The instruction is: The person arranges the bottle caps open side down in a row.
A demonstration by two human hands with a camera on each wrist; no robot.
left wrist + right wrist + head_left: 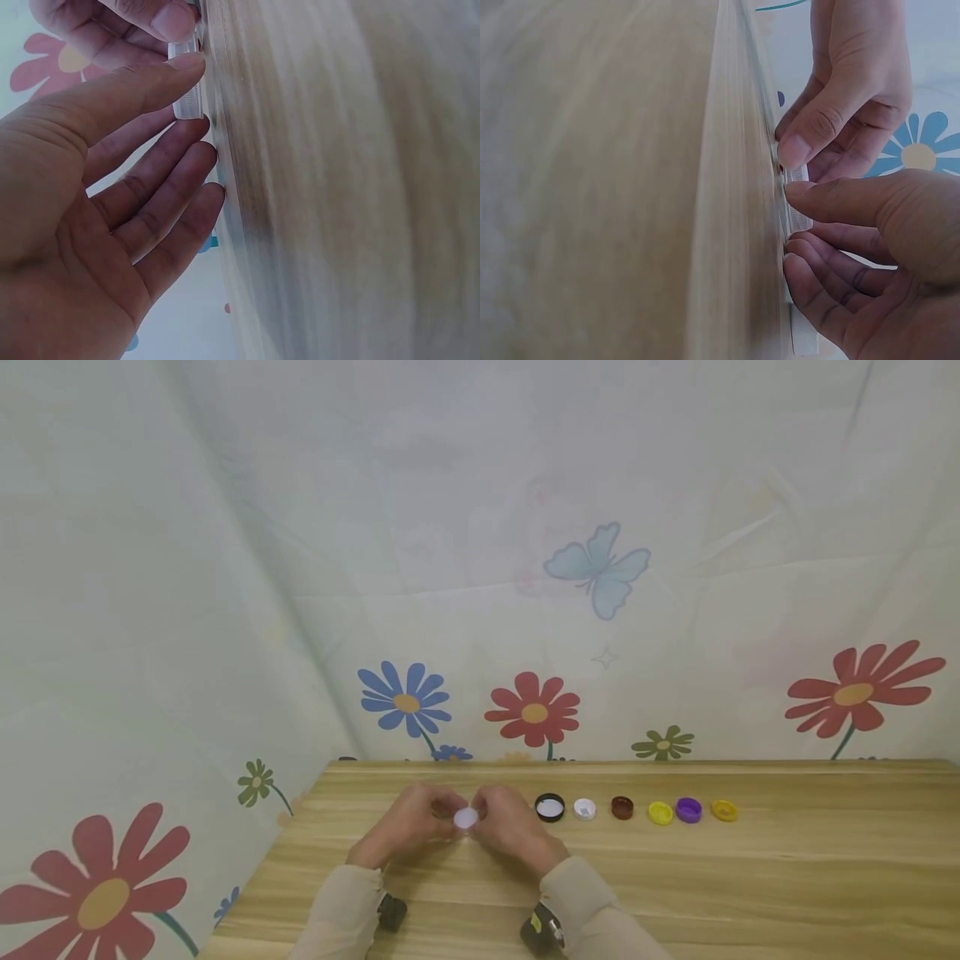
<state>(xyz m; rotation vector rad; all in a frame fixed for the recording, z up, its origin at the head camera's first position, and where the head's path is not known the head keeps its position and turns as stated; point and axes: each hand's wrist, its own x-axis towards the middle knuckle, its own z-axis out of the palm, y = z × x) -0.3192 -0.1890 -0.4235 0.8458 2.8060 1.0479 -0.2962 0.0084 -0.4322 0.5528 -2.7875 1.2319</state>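
Observation:
A small whitish, see-through bottle cap point(466, 817) with a ribbed side is between my two hands, low over the table. My left hand point(416, 817) pinches it from the left. In the left wrist view, the thumb lies over the ribbed cap point(189, 103) while the other fingers stretch loosely beside it. My right hand point(512, 827) pinches the opposite side. The right wrist view has both thumbs on the cap point(800, 217), close together, with fingers behind it partly hidden.
Right of my hands runs a row of caps on the wooden table point(750, 885): black-rimmed point(550, 808), white point(585, 810), brown point(622, 808), yellow point(660, 813), purple point(688, 811) and orange-yellow point(724, 811). A flower-printed curtain point(465, 610) hangs behind.

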